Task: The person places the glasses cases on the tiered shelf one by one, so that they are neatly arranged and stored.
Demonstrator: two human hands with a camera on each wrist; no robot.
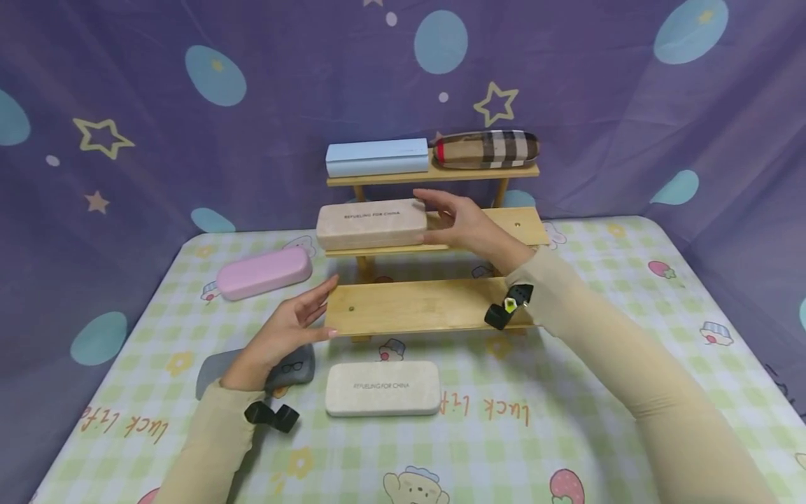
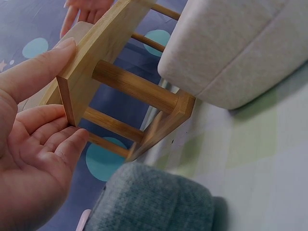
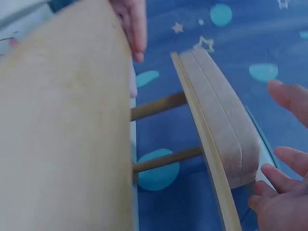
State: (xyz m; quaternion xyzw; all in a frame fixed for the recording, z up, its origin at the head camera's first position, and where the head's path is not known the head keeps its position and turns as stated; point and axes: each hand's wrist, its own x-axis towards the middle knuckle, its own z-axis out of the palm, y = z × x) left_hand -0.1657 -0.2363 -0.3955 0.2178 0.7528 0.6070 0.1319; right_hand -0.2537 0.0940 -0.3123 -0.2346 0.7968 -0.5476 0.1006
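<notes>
A wooden three-tier display stand point(image 1: 403, 308) stands on the table. My left hand point(image 1: 292, 329) grips the left end of its lowest board, thumb above and fingers below in the left wrist view. A pale pink glasses case point(image 1: 371, 227) lettered "REFUELING FOR CHINA" lies on the middle tier. My right hand point(image 1: 462, 224) is at that case's right end, thumb and fingers spread apart; whether the fingertips touch it I cannot tell. A cream glasses case point(image 1: 383, 392) with the same lettering lies on the cloth before the stand.
The top tier bears a light blue case point(image 1: 378, 157) and a plaid case point(image 1: 488, 149). Left of the stand lies a pink case point(image 1: 264, 273). A grey-blue case point(image 1: 296, 367) is partly hidden by my left wrist. Behind hangs a purple curtain point(image 1: 302, 84).
</notes>
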